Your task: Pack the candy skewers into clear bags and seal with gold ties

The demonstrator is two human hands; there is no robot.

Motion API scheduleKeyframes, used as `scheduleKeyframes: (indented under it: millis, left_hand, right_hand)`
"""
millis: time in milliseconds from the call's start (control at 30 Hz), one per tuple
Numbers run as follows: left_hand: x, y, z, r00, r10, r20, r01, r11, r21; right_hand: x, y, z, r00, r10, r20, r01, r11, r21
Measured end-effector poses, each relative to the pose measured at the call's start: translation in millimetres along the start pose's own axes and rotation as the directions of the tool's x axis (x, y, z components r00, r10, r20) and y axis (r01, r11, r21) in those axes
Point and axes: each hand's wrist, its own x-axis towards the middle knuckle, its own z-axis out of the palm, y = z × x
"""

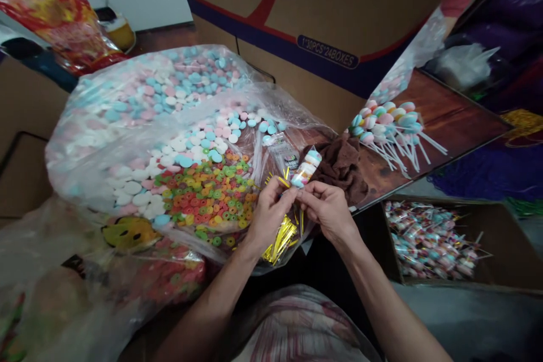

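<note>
A candy stick [307, 168] in a clear wrapper, with stacked white, blue and orange pieces, points up between my hands. My left hand [271, 208] is closed, pinching the wrapper's gathered lower end. A gold twist tie [283, 182] pokes out by its fingers. My right hand [326, 206] is also closed, thumb and fingertips pinched at the same lower end. The stick below the candy is hidden by my fingers. Just under my hands lies a bunch of gold twist ties [280, 240]. Clear wrappers [280, 153] lie just beyond my left hand.
A plastic bag [127, 90] holds pastel candies, with ring-shaped candies [212, 195] in front. A brown cloth [343, 167] lies beside unwrapped candy sticks [388, 121] on the table [449, 104]. At lower right, a box [504, 254] contains many wrapped sticks. A large carton [271, 11] stands behind.
</note>
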Motion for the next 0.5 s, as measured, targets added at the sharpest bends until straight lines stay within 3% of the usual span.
scheduleKeyframes:
  millis: [133,233,333,433,500]
  left_hand:
    - [4,-1,1.2,0.997,-0.026,0.072,0.032,0.995,-0.092]
    - [2,5,1.6,0.964,-0.189,0.185,0.237,0.928,-0.288]
    - [-3,14,1.0,0.880,-0.313,0.357,0.451,0.784,-0.426]
    - [-7,20,0.7,0.816,-0.343,0.465,0.542,0.734,-0.410]
    - [-7,20,2.3,0.821,-0.350,0.451,0.518,0.789,-0.330]
  right_hand:
    - [-9,5,-1,0.992,-0.121,0.046,0.125,0.989,-0.080]
    - [-13,8,-2,0.988,-0.142,0.066,0.146,0.987,-0.060]
    - [-14,4,-6,0.979,-0.183,0.092,0.184,0.983,-0.007]
    - [-13,-4,-12,0.949,-0.274,0.154,0.290,0.953,-0.091]
    - [-12,-7,-14,0.932,-0.311,0.184,0.344,0.920,-0.188]
